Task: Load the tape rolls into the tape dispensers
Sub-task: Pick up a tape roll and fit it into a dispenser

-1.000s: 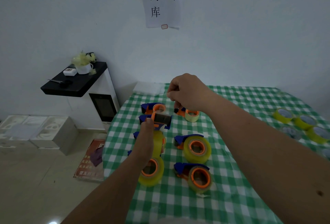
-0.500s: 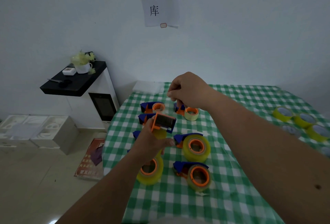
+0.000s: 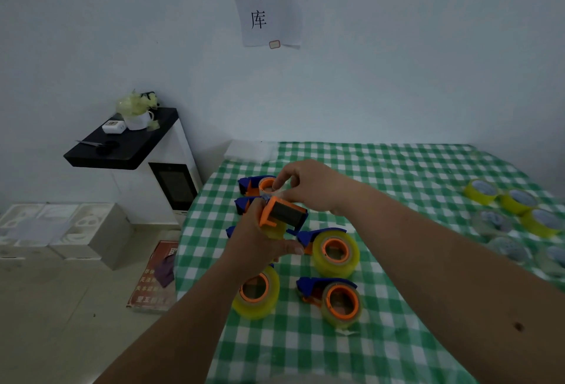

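My left hand [image 3: 260, 246] grips an orange and blue tape dispenser [image 3: 286, 215] above the table, with a yellow roll partly hidden under it. My right hand [image 3: 308, 185] is just behind the dispenser, thumb and fingers pinching what looks like a clear tape end [image 3: 278, 191]. Three loaded dispensers lie near me on the checked cloth: one in the middle [image 3: 334, 250], one at the front right [image 3: 341, 302], and one at the front left [image 3: 256, 292]. Two dispensers lie further back [image 3: 255, 184], partly hidden by my hands. Several loose rolls, yellow [image 3: 481, 191] and clear [image 3: 492, 221], sit at the right.
The table with its green checked cloth [image 3: 397, 175] stands against a white wall. Left of it is a white cabinet with a black top [image 3: 122, 151] holding a mug. White boxes [image 3: 61, 230] and a red mat [image 3: 156, 276] lie on the floor.
My left hand lifted the dispenser off the table and tilted it. My right hand moved left and down from the small roll to the dispenser's back.
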